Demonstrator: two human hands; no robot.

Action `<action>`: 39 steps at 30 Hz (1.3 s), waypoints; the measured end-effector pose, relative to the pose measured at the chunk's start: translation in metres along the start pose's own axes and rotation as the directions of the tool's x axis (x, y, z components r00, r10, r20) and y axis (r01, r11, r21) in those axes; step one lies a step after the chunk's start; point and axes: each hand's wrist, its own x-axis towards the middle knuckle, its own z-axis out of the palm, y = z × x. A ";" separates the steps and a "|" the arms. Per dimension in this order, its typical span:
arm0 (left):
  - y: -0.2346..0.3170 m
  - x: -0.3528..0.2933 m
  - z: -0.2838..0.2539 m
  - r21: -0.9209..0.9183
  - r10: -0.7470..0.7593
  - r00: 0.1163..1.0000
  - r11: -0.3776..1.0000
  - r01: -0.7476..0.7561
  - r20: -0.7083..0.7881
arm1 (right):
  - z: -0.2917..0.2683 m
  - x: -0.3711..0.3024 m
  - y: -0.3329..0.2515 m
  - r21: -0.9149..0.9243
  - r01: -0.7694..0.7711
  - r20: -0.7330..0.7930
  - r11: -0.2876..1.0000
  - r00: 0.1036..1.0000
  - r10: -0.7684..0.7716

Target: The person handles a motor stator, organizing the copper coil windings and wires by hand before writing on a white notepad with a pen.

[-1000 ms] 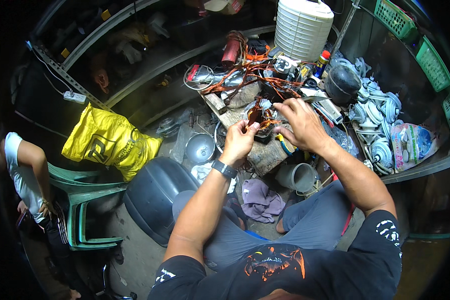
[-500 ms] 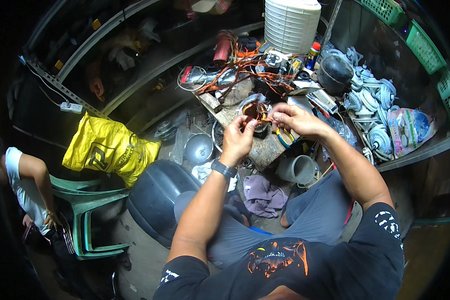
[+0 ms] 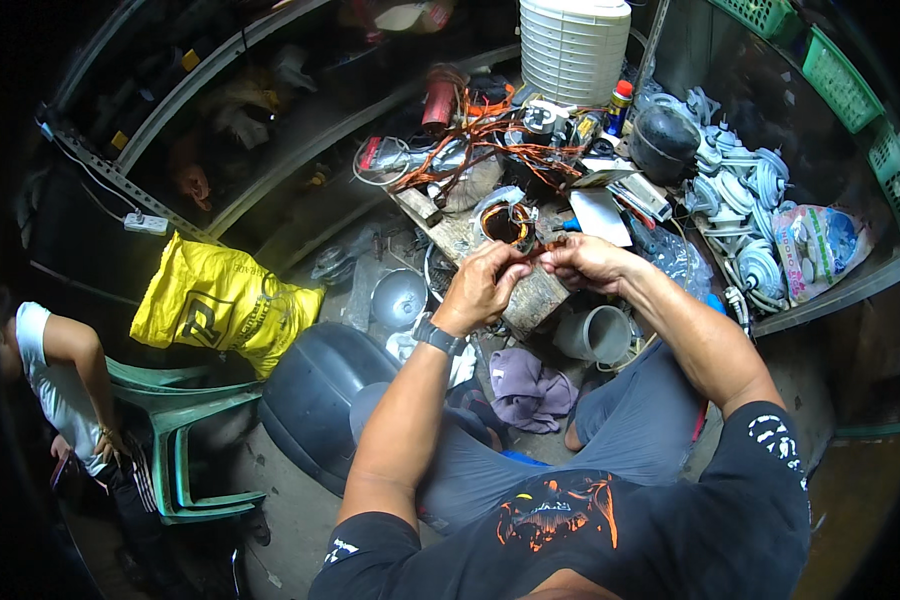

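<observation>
A round motor stator [image 3: 507, 222] with copper windings sits on a worn wooden block [image 3: 537, 303] in front of me. Just on the near side of it, both hands come together at a thin reddish-brown wire [image 3: 544, 249]. My left hand [image 3: 484, 286] is closed, thumb and forefinger pinching the wire's left part. From the right, my right hand [image 3: 592, 264] pinches the same wire, its fingers bent. The fingertips hide most of the wire, and I cannot tell where its lower end lies.
Orange wires [image 3: 500, 145] tangle behind the stator, near a white ribbed bucket [image 3: 574, 50] and a spray can [image 3: 619, 105]. Pale fan motors [image 3: 735, 190] pile up at right. A grey pail [image 3: 602, 335] stands below my right hand. Someone [image 3: 65, 360] is by a green chair [image 3: 170, 400].
Both hands have come nearer to me, off the stator's rim, exposing more of its windings. The yellow-and-blue loop beneath my right hand no longer shows. The view has shifted slightly.
</observation>
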 end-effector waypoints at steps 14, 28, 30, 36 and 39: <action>-0.008 -0.018 0.028 -0.504 -0.644 0.759 0.627 0.594 0.093 | -0.018 0.002 -0.006 -0.639 0.430 0.063 0.638 0.855 -0.514; -0.009 0.006 0.057 -0.250 -0.507 0.856 0.846 0.471 -0.103 | 0.016 -0.036 -0.005 -0.941 0.331 -0.009 0.075 0.198 -0.980; -0.009 0.004 0.060 -0.548 -0.649 0.760 0.634 0.545 0.005 | 0.027 -0.034 0.001 -0.669 0.597 -0.220 0.443 0.410 -0.885; -0.004 0.003 0.064 -0.847 -0.639 0.749 0.287 0.447 0.178 | 0.028 0.003 0.025 -0.107 0.614 -0.300 0.782 0.730 -0.614; 0.000 -0.001 0.065 -0.807 -0.673 0.725 0.345 0.480 0.144 | 0.021 0.010 0.031 -0.121 0.572 -0.251 0.811 0.773 -0.583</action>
